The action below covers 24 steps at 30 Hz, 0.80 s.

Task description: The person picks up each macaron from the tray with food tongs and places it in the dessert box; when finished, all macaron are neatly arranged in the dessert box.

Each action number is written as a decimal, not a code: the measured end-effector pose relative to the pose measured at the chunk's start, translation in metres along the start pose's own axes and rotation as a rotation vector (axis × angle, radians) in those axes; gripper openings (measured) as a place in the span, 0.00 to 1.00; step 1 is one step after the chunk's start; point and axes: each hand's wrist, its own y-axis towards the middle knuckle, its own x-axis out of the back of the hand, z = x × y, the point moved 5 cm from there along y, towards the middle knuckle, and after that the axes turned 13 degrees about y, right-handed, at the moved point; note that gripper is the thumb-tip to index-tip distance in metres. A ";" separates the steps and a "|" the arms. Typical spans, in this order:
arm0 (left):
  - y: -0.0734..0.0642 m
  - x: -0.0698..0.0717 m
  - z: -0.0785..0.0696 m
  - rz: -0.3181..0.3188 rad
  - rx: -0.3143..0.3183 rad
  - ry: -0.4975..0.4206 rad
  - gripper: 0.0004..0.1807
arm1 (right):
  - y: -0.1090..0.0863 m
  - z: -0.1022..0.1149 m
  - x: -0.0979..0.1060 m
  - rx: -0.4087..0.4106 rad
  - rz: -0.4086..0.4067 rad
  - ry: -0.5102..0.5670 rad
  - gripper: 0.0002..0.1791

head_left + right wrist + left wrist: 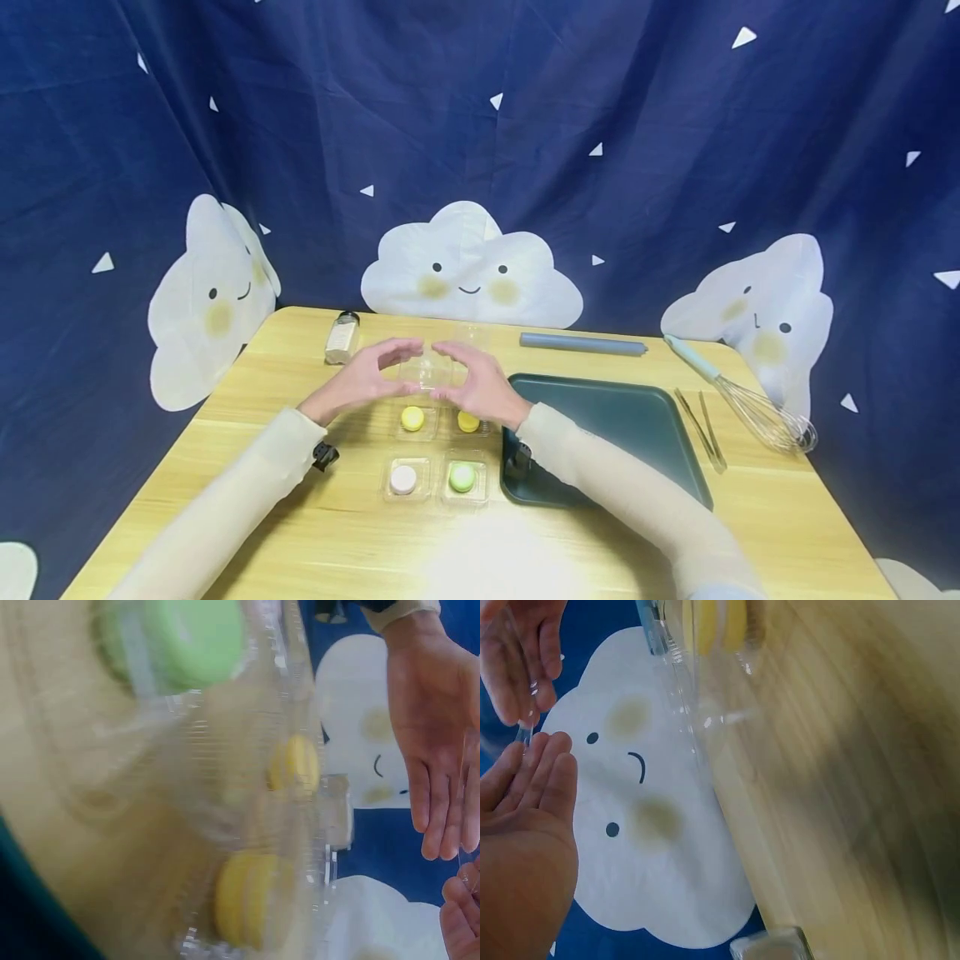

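Note:
Both hands hold a clear plastic box (426,372) above the middle of the table, one at each side. My left hand (365,372) has fingers along its far edge and thumb along its near edge. On the opposite side my right hand (486,385) grips it the same way. Just below, two yellow macarons, a left one (412,418) and a right one (468,422), sit in clear boxes. Nearer to me, a pale pink macaron (402,479) and a green macaron (462,477) are in clear boxes too. In the right wrist view the green macaron (195,641) looms large.
Under my right forearm lies a dark green tray (600,417). Metal tongs (703,429) and a whisk (738,400) are to its right. Behind it is a blue-grey rod (583,343). A black-lidded jar (342,338) stands at back left. Another clear plastic piece (471,335) is near the back edge.

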 end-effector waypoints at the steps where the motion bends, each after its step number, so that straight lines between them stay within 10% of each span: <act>1: -0.001 0.000 0.001 0.001 0.002 0.024 0.42 | -0.001 -0.001 -0.002 -0.013 0.004 0.001 0.42; 11: -0.022 -0.006 0.013 -0.016 0.005 0.290 0.42 | -0.010 -0.004 -0.023 -0.143 0.168 -0.039 0.43; 24: -0.032 -0.023 0.024 0.061 -0.005 0.310 0.43 | -0.017 -0.009 -0.040 -0.136 0.304 -0.252 0.43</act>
